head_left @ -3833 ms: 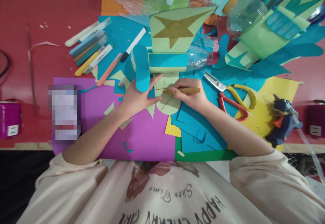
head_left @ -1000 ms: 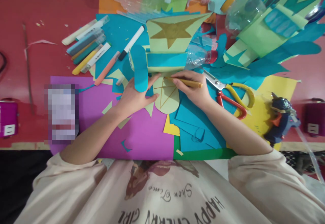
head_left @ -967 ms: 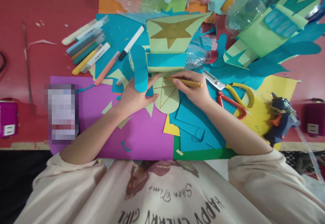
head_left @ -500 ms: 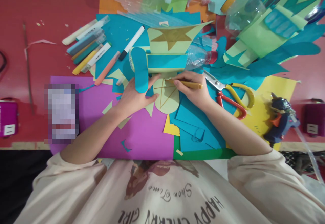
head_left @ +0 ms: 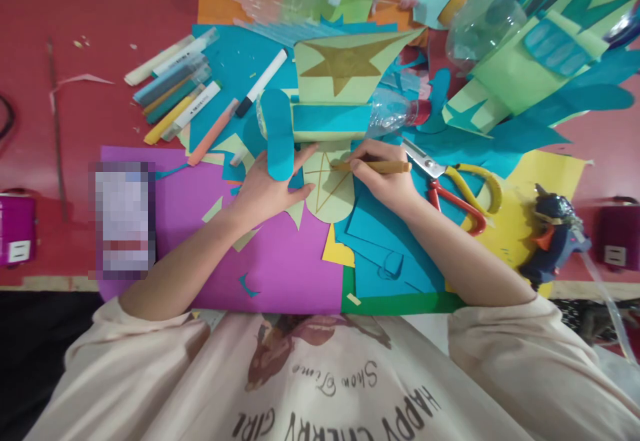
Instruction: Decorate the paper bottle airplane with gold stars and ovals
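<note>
My right hand [head_left: 385, 173] is closed around an ochre marker [head_left: 387, 167]. Its tip touches a rounded pale green paper flap [head_left: 333, 204], where thin ochre lines form part of a star. Spread flat, my left hand [head_left: 265, 184] rests at the flap's left side, thumb and forefinger on its edge. A blue rounded strip [head_left: 280, 141] partly covers that hand. Above the flap lies a clear plastic bottle [head_left: 393, 111] with a red cap, wrapped in pale green and blue paper. A pale green fin [head_left: 345, 61] with a filled ochre star stands up behind it.
Scissors [head_left: 443, 178] with red and yellow handles lie right of my right hand. Several markers [head_left: 175, 88] sit at upper left, a phone [head_left: 125, 221] at left. A glue gun [head_left: 555, 228] and another paper-covered bottle craft [head_left: 525, 68] are on the right.
My right hand has shifted slightly right and down with the marker, and a short slanting line now runs from the star's top point. My left hand stays in place.
</note>
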Available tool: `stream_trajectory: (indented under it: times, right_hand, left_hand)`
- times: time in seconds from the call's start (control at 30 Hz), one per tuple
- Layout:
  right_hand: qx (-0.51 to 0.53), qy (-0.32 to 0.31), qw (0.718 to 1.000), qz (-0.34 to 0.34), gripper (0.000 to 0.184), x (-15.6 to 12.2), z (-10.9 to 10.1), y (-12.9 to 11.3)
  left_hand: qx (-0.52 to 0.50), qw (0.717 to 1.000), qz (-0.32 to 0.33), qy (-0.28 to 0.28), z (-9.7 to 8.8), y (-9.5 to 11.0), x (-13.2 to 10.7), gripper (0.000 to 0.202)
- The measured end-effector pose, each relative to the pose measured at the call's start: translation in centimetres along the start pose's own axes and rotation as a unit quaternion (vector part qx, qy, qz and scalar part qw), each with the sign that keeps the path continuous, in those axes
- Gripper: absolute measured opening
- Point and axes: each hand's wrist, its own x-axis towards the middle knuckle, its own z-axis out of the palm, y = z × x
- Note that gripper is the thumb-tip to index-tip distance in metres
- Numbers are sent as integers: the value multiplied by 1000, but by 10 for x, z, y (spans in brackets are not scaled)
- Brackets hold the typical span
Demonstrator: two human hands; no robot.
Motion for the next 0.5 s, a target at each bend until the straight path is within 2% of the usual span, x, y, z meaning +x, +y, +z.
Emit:
stream_trajectory:
  times: [0.5]
  right_hand:
    - [29,-21,997,69,14,-1,-5,-7]
  left_hand:
    - [-7,1000,-11,-6,-1,1,-1,57]
